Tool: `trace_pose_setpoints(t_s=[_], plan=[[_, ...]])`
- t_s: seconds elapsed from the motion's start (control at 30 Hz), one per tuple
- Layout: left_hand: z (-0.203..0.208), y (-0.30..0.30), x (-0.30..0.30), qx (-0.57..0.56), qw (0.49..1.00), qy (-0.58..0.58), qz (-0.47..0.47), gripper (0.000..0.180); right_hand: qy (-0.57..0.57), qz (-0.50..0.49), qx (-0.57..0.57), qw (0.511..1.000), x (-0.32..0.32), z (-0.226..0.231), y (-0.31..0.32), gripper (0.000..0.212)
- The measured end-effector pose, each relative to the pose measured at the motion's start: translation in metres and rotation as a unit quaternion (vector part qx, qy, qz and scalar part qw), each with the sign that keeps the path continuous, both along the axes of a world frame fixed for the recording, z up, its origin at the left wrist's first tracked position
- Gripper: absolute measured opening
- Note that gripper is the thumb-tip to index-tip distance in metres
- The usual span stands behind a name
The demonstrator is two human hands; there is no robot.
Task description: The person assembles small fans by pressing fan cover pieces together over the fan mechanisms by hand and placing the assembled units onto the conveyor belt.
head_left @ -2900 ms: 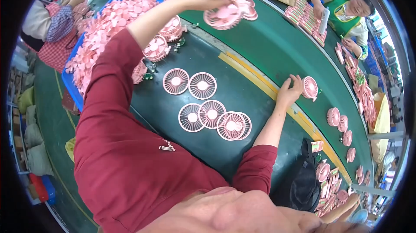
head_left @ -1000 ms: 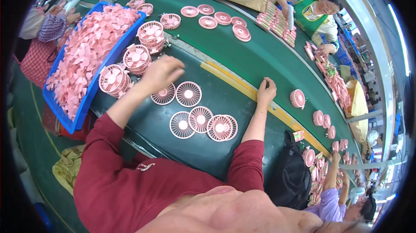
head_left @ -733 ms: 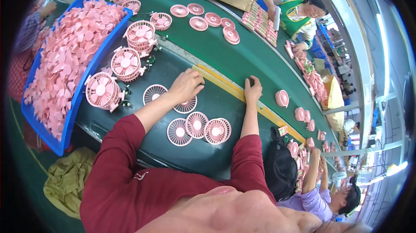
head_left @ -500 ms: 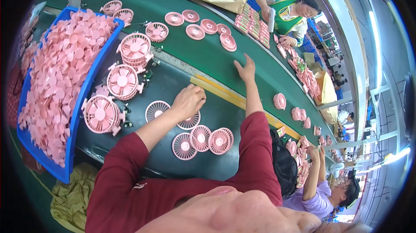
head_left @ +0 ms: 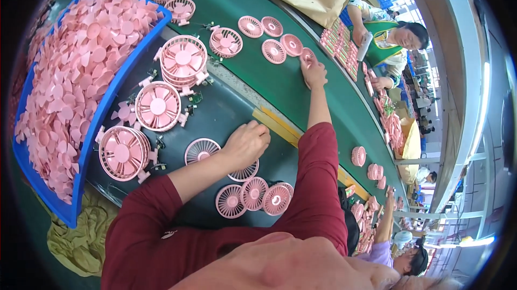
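Note:
My right hand reaches over the green conveyor belt, fingers closed on a pink round fan grille; the palm side is hidden. Just left of it lie several similar grilles, among them a flat grille. My left hand rests over the dark worktop with fingers curled together; whatever they hold is hidden. Beneath that wrist a spoked grille and a second grille partly show. Closer to me lies an overlapping group of grilles.
A blue bin heaped with pink fan blades stands at left. Beside it are stacked fan housings with small circuit boards. Yellow tape marks the belt's edge. Across the belt a person handles pink parts; another person works at lower right.
My right hand has moved onto the grilles and its spread fingers have closed on one. My left hand stays curled over the worktop. The whole view has shifted slightly.

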State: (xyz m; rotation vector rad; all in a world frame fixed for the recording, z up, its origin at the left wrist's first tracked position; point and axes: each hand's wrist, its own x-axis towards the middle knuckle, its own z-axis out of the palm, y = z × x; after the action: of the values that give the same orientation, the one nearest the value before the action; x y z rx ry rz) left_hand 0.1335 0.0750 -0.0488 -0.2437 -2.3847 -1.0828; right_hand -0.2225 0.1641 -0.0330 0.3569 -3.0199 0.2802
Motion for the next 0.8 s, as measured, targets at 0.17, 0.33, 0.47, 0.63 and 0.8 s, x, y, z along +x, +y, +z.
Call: trace_pose_setpoints(t_s=[0.17, 0.33, 0.47, 0.63, 0.8], plan=[[-0.001, 0.006, -0.008, 0.037, 0.999, -0.002, -0.014, 0.014, 0.002, 0.179, -0.006, 0.984, 0.04, -0.005, 0.079, 0.049], [0.004, 0.0, -0.004, 0.137, 0.988, -0.063, 0.029, 0.046, 0.002, 0.229, 0.06, 0.972, 0.169, 0.055, 0.085, 0.04], [0.003, 0.006, -0.008, 0.126, 0.99, -0.027, 0.053, 0.048, 0.004, 0.284, 0.09, 0.954, 0.2, 0.1, 0.1, 0.032], [0.005, 0.006, -0.006, 0.147, 0.986, -0.057, 0.047, 0.046, -0.082, 0.357, 0.081, 0.927, 0.255, 0.121, 0.094, 0.04], [0.005, 0.001, -0.003, 0.13, 0.988, -0.074, 0.044, 0.045, -0.266, 0.405, 0.004, 0.875, 0.238, 0.137, 0.055, 0.041]])
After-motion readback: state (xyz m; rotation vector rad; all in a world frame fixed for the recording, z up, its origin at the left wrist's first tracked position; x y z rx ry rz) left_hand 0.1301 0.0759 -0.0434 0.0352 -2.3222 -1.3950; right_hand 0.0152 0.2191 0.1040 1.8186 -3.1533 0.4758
